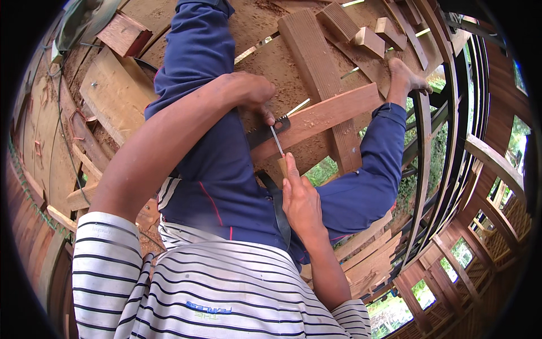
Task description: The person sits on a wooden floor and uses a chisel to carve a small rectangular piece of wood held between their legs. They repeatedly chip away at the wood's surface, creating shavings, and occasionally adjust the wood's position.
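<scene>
My right hand (303, 200) is wrapped round the wooden handle of a thin metal file (276, 141), with one finger stretched along it. At the file's far end, my left hand (257, 96) is curled, and its thumb and fingers pinch the tip. The file lies across the toothed edge of a dark saw blade (261, 137). That blade rests against a reddish wooden board (333, 113) between my legs; its other end is hidden by my left leg.
A thick plank (316, 62) runs under the board. Several cut wood blocks (370, 41) lie ahead on the right, near my bare foot (402, 76). A pale plank (116, 93) and a cable (62, 124) lie to the left. Gaps show between floorboards.
</scene>
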Tool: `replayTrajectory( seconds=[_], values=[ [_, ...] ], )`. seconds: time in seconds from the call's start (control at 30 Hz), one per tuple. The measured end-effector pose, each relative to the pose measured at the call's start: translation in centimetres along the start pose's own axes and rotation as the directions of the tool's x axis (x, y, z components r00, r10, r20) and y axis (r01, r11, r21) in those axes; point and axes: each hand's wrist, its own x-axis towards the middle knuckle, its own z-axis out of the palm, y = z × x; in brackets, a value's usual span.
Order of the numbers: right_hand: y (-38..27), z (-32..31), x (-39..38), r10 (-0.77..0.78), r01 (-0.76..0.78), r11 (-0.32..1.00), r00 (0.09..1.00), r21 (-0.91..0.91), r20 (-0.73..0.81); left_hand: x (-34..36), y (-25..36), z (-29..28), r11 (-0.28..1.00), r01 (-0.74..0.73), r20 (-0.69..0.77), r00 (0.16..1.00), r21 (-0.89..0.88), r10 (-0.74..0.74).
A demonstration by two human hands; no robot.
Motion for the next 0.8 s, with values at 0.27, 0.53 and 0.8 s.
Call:
replayTrajectory(
  seconds=[0.27,0.53,0.8],
  values=[
    [-0.6,0.8,5.2,-0.079,0.083,0.995,0.994,0.046,-0.073,-0.2,-2.1,-1.9,0.978,0.035,-0.247,0.969,0.204,0.017],
    [-1.0,-2.5,-2.0,-0.274,0.432,0.888,0.772,0.157,-0.574,-5.8,-5.6,-1.9,0.340,-0.894,-0.933,0.188,-0.292,-0.307],
    [1.2,0.2,-3.4,-0.304,0.393,0.913,0.831,0.106,-0.466,-4.7,-6.7,-2.1,-0.058,-0.951,-0.852,0.297,-0.303,-0.432]
  ],
)
